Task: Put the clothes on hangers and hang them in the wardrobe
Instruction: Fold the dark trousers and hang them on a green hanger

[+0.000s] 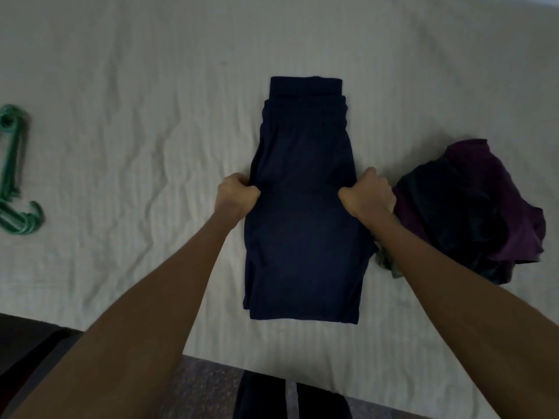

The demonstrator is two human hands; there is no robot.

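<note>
Dark navy trousers lie folded flat on the white bed sheet, waistband at the far end. My left hand is closed in a fist on the garment's left edge at mid length. My right hand grips the right edge at the same height. A stack of several green plastic hangers lies at the far left of the bed, well away from both hands.
A crumpled pile of purple and dark clothes sits just right of my right hand. The bed's near edge runs along the bottom, with patterned carpet and my dark-clad legs below it.
</note>
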